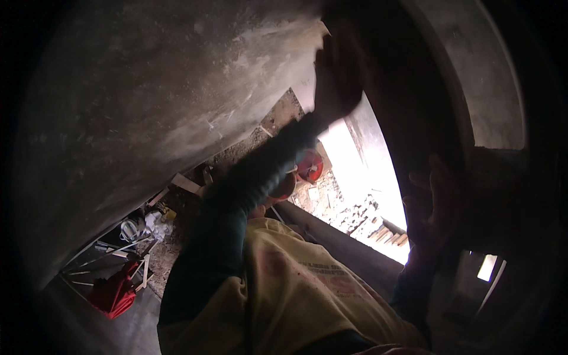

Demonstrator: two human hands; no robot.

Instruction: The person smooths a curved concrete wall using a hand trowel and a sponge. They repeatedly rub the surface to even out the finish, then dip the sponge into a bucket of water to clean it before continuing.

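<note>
My left arm, in a dark green sleeve, reaches up across the middle of the view. My left hand [339,77] is blurred and in shadow, its fingers seeming stretched out along a dark upright frame [396,77] beside a bright opening. Nothing can be made out in it. Lower on the right, my right hand [431,204] is raised at the dark side of the same opening, thumb and fingers apart. It shows no held thing; deep shadow hides whether its palm touches the frame.
A rough grey wall [160,89] fills the left. Below are a red round container [309,165], a red bag or cloth [115,293], wooden pieces [186,183] and a pale crumpled bag [158,225]. Rubble [361,213] and stacked bricks [387,235] lie outside the opening.
</note>
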